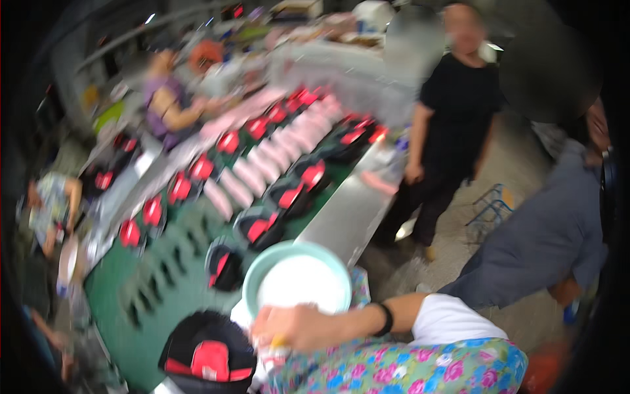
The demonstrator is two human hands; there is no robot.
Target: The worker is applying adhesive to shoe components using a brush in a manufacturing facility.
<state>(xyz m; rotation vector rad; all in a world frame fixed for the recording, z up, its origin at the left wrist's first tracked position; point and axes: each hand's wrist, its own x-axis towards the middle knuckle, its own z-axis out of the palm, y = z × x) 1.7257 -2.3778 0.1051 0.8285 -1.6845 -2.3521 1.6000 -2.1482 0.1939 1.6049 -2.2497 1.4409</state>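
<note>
My right hand (295,327), with a black band at the wrist, is closed in front of a pale green tub (251,279). White contents fill the tub's middle. Between the fingers a small yellowish bit shows, but blur hides what it is. Just left of the hand lies a black cap-shaped piece (187,341) with a red panel, the nearest of several such black-and-red pieces. My left hand does not show.
The green work table (108,299) carries rows of black-and-red pieces, long pink pieces (266,164) and dark narrow pieces (164,262). A metal ledge (338,220) runs along its right. One person (459,98) stands beyond; others work at the left. A blue-framed stool (489,203) stands right.
</note>
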